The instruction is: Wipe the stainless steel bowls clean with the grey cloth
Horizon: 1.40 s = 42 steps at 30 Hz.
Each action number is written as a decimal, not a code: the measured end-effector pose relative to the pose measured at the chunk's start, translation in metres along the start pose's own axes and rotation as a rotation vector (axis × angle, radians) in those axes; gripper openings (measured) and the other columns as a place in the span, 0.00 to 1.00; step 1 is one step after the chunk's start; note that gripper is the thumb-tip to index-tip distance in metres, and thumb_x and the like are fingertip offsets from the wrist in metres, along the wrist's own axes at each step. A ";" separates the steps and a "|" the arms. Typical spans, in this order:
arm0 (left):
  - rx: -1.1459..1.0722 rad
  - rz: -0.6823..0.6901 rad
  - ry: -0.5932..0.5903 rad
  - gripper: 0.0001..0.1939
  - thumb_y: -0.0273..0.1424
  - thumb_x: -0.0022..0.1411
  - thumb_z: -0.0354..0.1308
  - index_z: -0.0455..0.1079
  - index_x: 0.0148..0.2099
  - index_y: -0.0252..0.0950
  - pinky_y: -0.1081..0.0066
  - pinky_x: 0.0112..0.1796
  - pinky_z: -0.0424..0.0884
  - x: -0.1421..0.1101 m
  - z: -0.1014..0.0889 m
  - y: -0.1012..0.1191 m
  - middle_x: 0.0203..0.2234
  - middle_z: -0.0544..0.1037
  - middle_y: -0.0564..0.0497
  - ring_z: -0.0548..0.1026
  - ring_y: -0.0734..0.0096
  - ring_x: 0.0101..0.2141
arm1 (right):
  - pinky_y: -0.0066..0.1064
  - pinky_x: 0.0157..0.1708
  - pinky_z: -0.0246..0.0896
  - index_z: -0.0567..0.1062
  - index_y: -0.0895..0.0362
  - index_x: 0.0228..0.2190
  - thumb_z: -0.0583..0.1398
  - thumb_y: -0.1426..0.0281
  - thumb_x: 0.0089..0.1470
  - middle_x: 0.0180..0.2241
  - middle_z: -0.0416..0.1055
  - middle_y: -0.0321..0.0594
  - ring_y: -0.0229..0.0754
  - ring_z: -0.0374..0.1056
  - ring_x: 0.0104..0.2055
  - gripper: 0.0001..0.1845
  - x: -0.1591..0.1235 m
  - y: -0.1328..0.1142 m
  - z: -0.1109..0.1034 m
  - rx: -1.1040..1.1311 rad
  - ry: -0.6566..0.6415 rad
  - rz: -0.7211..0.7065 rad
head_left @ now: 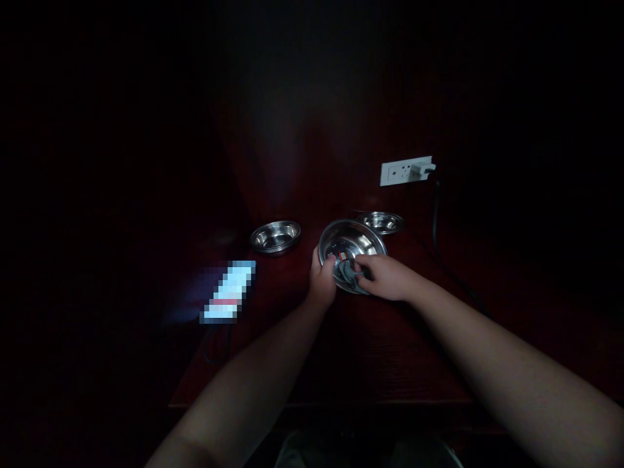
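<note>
A shiny steel bowl (363,239) is tilted toward me above the dark red table. My left hand (323,281) grips its left rim, thumb inside and fingers behind. Pinched in my right hand (385,276) is a grey cloth (347,274), pressed against the inside of the bowl at its lower side. A small orange and white label (344,256) shows on the bowl's inner bottom, just above the cloth.
Steel bowls stand at the back left (275,236) and the back right (385,223). A pixelated bright phone-like screen (228,292) lies at left, a cable loop below it. A wall socket (405,171) holds a plug, its black cord (435,221) hanging down. The surroundings are very dark.
</note>
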<state>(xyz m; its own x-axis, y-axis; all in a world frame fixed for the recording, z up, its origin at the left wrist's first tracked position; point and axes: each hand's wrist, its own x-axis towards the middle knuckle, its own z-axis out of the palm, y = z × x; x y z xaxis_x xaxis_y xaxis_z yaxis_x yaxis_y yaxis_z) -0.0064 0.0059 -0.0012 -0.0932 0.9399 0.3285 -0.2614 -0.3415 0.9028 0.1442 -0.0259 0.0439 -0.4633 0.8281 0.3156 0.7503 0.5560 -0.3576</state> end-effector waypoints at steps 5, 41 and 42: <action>-0.019 0.001 -0.001 0.17 0.31 0.54 0.51 0.64 0.48 0.38 0.65 0.46 0.65 0.000 0.000 -0.003 0.39 0.73 0.50 0.71 0.67 0.41 | 0.26 0.25 0.50 0.65 0.56 0.28 0.55 0.73 0.46 0.22 0.64 0.33 0.34 0.57 0.23 0.03 -0.001 -0.007 0.002 0.131 -0.009 -0.064; 0.046 0.003 0.165 0.17 0.32 0.54 0.49 0.63 0.47 0.36 0.69 0.44 0.64 -0.004 -0.004 0.008 0.39 0.72 0.49 0.71 0.70 0.39 | 0.35 0.40 0.58 0.73 0.60 0.35 0.55 0.62 0.53 0.34 0.72 0.48 0.46 0.66 0.38 0.15 -0.002 -0.025 0.015 -0.063 0.102 -0.287; 0.019 0.001 0.163 0.17 0.32 0.54 0.49 0.63 0.47 0.36 0.69 0.44 0.64 -0.004 -0.003 0.009 0.39 0.73 0.49 0.71 0.71 0.39 | 0.35 0.40 0.57 0.73 0.59 0.33 0.54 0.62 0.54 0.33 0.72 0.47 0.45 0.65 0.37 0.15 -0.001 -0.023 0.015 -0.069 0.110 -0.291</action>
<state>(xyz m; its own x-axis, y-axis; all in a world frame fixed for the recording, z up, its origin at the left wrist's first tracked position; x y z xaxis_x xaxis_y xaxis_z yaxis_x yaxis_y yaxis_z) -0.0114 -0.0009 0.0050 -0.2482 0.9269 0.2815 -0.2429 -0.3409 0.9082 0.1204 -0.0385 0.0384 -0.6121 0.6202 0.4906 0.6256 0.7593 -0.1793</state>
